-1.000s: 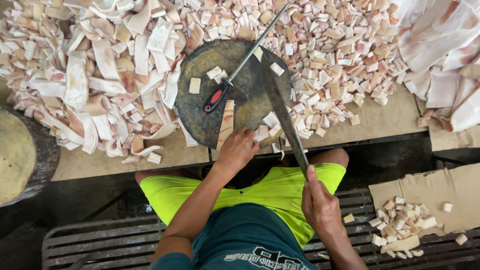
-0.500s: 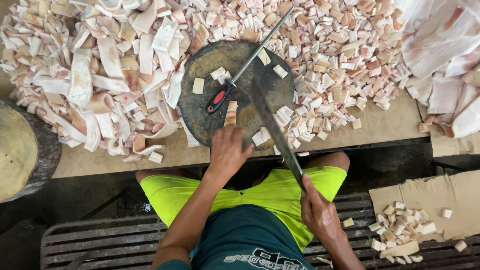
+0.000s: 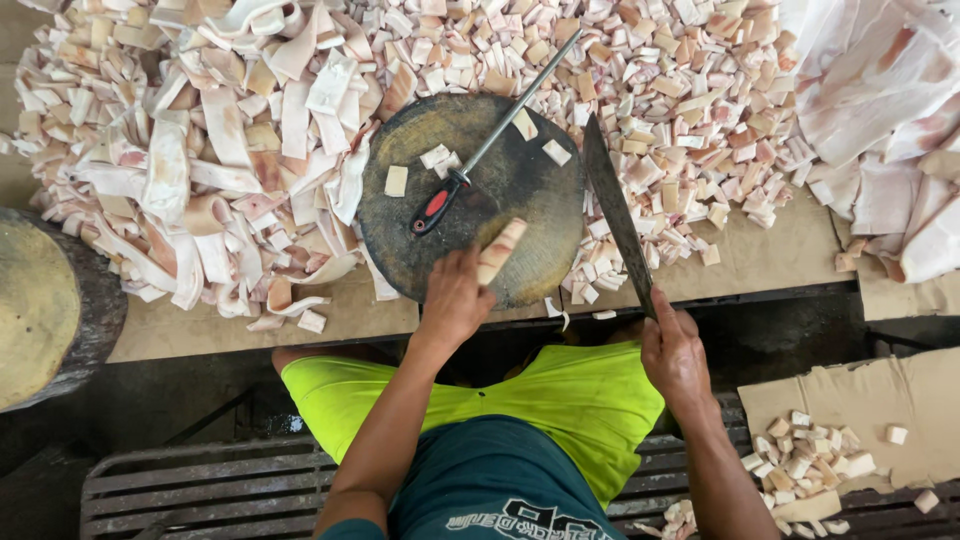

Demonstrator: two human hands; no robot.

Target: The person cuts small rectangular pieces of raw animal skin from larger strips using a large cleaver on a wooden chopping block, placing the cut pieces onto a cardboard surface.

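My left hand (image 3: 455,298) presses a pale strip of pork skin (image 3: 500,250) onto the near edge of a round dark chopping block (image 3: 520,190). My right hand (image 3: 672,350) grips the handle of a long cleaver (image 3: 615,215), whose blade is lifted and lies off the right side of the block. A sharpening steel with a red and black handle (image 3: 470,170) lies slanted across the block, with a few small cut squares (image 3: 396,180) around it.
Long uncut strips (image 3: 220,150) are heaped left of the block, small cut cubes (image 3: 690,90) behind and right, large slabs (image 3: 890,120) far right. A second round block (image 3: 40,300) stands at the left edge. Cardboard with several cubes (image 3: 830,460) lies lower right.
The cleaver has swung from over the block out to its right side. My left hand has stayed on the strip at the block's near edge.
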